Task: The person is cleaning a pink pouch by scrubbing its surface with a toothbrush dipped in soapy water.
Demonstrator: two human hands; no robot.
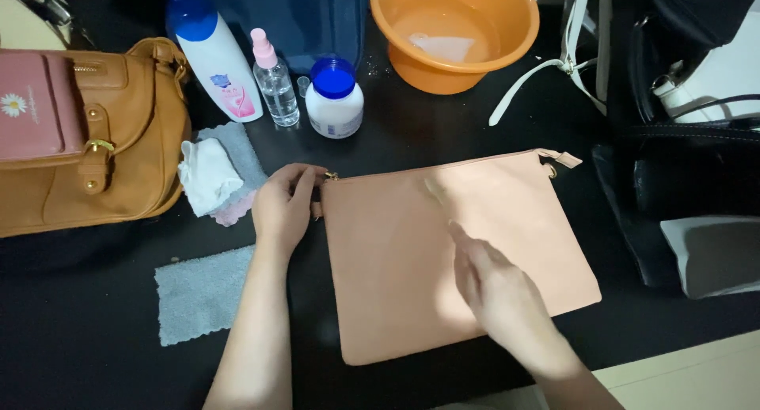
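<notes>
The black desk [95, 362] carried everything; at its middle lay the flat peach-pink clutch [396, 260], zip edge away from the person, one corner near the front edge; the left hand [283, 204] pressed down on the clutch's upper left corner by the zip pull, fingers curled over the edge in a narrow pinning grip; the right hand [495, 287] was blurred over the face of the leather, and something pale stood out beyond the fingertips, perhaps a small brush or cloth, though I could not tell what it was nor how tightly the grip closed on it. To my eye the wiping went best with that corner kept pinned flat, so the clutch did not skate on the smooth desk, and with light strokes all the way to the seams.

To the left sat a tan leather handbag [119, 141], buckled shut, a pink wallet [36, 109] leaning against it; at the back an orange basin [455, 34] held shallow cloudy water with something pale sunk in it; a white lotion bottle [218, 62] with a blue cap stood capped, contents hidden; a grey cloth [198, 295] lay near the left forearm; a squat white jar [334, 100] had its blue lid on; a small clear spray bottle [275, 81] with a pink top was partly full of clear liquid; crumpled white rags [207, 175] lay beside the handbag.
</notes>
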